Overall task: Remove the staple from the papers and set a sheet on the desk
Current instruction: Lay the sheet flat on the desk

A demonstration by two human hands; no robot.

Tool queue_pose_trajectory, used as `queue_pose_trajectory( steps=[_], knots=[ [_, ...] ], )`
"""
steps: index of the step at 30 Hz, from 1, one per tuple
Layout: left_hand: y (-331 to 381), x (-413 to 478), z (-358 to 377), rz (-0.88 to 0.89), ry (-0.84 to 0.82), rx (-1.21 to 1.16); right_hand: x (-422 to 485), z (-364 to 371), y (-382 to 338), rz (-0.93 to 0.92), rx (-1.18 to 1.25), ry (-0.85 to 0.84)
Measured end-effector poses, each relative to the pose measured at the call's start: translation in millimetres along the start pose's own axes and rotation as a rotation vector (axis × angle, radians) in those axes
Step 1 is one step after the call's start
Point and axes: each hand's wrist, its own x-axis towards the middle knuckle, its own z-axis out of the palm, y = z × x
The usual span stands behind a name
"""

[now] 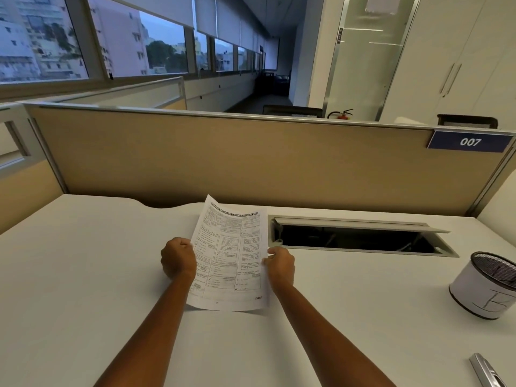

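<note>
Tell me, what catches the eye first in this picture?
The printed papers, held up over the middle of the white desk, with the left hand gripping one edge and the right hand the other. Next, the open cable hatch sunk into the desk to the right of them. Further right stands a mesh cup, and a blue 007 sign hangs on the partition.

One head-worn wide view looks forward and down, close over the desk [83,275] toward the partition [251,163].
</note>
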Motion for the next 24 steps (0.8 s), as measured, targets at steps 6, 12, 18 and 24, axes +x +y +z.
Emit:
queue_pose_trajectory(
  steps=[6,12,18,24],
  knots=[
    [-8.6,14.2,13.3,-0.002,-0.014,0.040,23.8,7.9,8.3,0.005,-0.049,0.012],
    [-22.4,21.7,25.5,0.042,-0.006,0.067,40.9,20.1,16.7,-0.053,-0.113,0.037],
    [-35.6,22.6,37.1,0.077,0.000,0.086,47.7,25.4,24.3,-0.101,-0.147,0.070],
    [-35.0,9.0,39.1,0.180,0.019,0.237,51.5,24.3,29.3,-0.148,-0.197,0.060]
  ],
)
